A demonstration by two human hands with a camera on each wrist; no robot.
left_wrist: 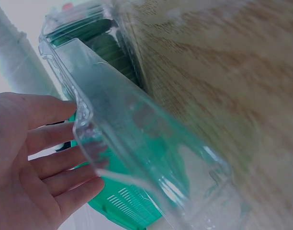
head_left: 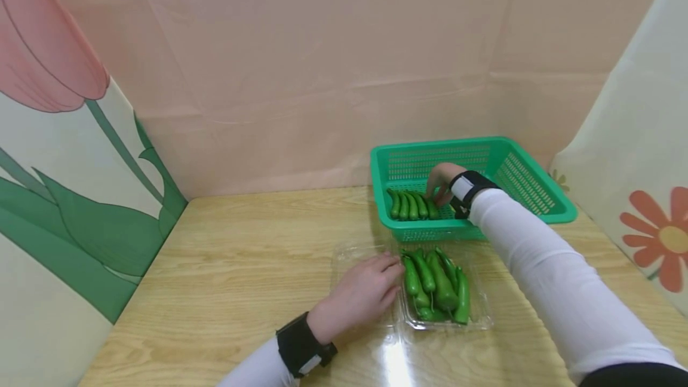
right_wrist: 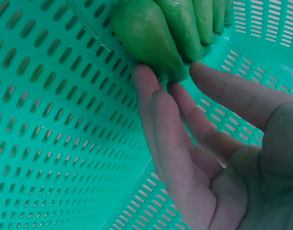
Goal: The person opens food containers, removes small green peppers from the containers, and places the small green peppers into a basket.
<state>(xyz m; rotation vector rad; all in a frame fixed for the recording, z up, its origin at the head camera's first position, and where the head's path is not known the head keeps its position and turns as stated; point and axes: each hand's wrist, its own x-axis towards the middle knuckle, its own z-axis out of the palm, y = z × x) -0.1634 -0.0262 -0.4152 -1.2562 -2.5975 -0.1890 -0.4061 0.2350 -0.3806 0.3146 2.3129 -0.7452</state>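
Note:
Inside the green plastic basket (head_left: 484,230), my right hand (head_left: 444,179) is at the right end of a row of green peppers (head_left: 412,205). In the right wrist view, its fingertips meet the tip of the nearest pepper (right_wrist: 146,38), with the thumb held apart from the fingers. My left hand (head_left: 368,285) rests at a clear plastic clamshell's lid (head_left: 349,254). Seen from the left wrist, its fairly straight fingers and thumb touch the edge of the lid (left_wrist: 137,129). Several green peppers (head_left: 438,282) lie in the clamshell's tray (head_left: 479,320).
The basket stands at the back right, just behind the clamshell and near the pink backdrop (head_left: 279,76). Flowered cloths hang at left and right. Wooden tabletop (head_left: 226,267) extends left of the clamshell.

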